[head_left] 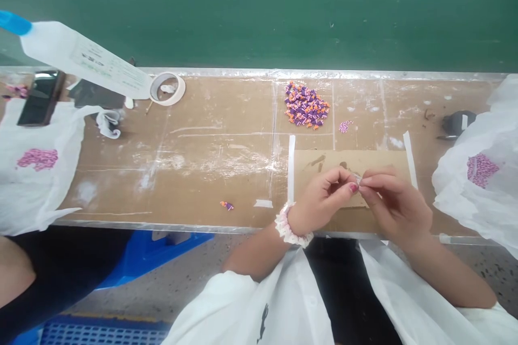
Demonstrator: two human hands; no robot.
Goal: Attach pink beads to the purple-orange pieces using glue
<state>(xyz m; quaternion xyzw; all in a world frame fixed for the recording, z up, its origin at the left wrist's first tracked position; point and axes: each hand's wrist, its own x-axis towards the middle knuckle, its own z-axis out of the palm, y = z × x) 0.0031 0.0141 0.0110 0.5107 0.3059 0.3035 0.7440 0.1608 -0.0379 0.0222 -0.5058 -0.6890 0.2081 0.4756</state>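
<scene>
My left hand, with a white scrunchie round its wrist, is closed in a pinch above a taped-down piece of cardboard. Thumb and fingers of my right hand meet it there, pinched too. Whatever sits between the fingertips is too small to name. Behind my hands lies a heap of small purple and orange pieces. Beside that heap is a little cluster of pink and purple bits. One single purple and orange piece lies to the left, near the table's front edge.
At left a white bottle with a blue cap leans over a tape roll. A phone and a white plastic sheet with pink bits lie farther left. A white bag is at right. Another person's leg shows lower left.
</scene>
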